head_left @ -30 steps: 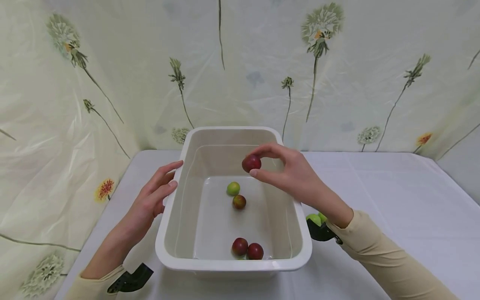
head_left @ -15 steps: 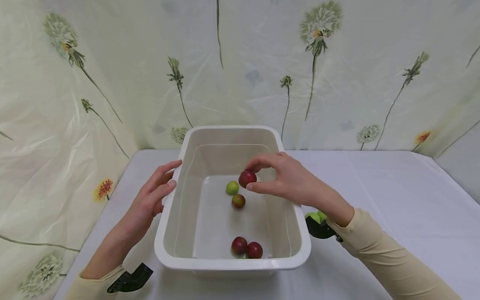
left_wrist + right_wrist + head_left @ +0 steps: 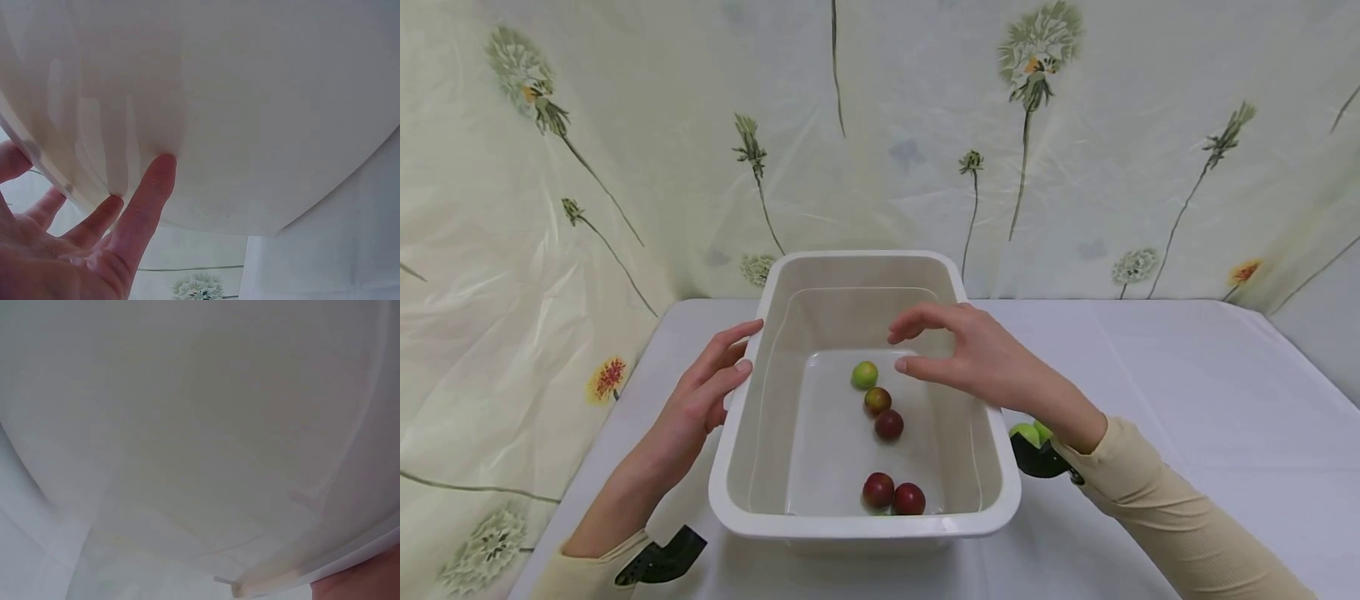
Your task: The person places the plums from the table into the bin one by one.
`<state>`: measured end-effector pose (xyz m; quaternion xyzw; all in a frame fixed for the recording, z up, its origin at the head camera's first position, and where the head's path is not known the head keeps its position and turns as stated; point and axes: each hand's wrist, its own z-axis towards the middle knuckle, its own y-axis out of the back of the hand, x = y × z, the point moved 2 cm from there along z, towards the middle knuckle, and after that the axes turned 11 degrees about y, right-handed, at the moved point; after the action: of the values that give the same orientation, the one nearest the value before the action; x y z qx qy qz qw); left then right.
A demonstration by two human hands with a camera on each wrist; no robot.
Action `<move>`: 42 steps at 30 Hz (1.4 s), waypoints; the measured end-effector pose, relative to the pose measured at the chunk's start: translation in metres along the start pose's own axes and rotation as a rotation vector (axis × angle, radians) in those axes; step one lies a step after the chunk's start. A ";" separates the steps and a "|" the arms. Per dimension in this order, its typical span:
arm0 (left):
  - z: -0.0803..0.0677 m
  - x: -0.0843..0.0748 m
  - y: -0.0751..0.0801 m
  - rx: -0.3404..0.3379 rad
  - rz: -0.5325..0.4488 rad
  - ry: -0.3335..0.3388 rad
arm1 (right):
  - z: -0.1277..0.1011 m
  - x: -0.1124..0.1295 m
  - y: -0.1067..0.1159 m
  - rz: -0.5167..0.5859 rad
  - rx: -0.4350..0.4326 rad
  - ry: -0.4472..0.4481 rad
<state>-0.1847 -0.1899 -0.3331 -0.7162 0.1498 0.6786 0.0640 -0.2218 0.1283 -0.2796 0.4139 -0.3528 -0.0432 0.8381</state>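
Observation:
A white plastic tub (image 3: 730, 467) stands on the table with water in it. In it lie a green fruit (image 3: 865, 374), a red-green fruit (image 3: 877, 401), a dark red fruit (image 3: 889, 424) and two red fruits (image 3: 892, 493) near the front wall. My right hand (image 3: 917, 348) hovers over the tub's right side, fingers spread and holding nothing. My left hand (image 3: 711, 383) rests with straight fingers (image 3: 147, 200) against the tub's left outer wall (image 3: 250, 112). The right wrist view shows only the tub's wall (image 3: 200, 437) up close.
Green fruits (image 3: 1032, 434) lie on the table right of the tub, partly hidden by my right wrist. The table (image 3: 1187, 400) has a white cloth. A flower-printed plastic sheet (image 3: 625, 150) hangs behind and to the left.
My right hand lowered the dark red fruit into the tub and let it go. The fruit now lies in the water near the red-green one. The left hand stayed put.

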 end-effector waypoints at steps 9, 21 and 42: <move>0.000 0.002 0.000 0.008 -0.006 -0.007 | -0.008 0.000 0.002 -0.016 -0.125 -0.034; 0.000 0.001 0.000 0.004 -0.010 -0.009 | -0.024 -0.002 0.017 -0.048 -0.271 -0.057; 0.000 0.001 0.000 -0.002 0.001 0.005 | -0.070 -0.025 0.042 -0.132 -0.405 -0.134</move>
<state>-0.1849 -0.1900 -0.3346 -0.7179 0.1496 0.6770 0.0627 -0.2058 0.2113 -0.2911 0.2553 -0.3642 -0.1953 0.8741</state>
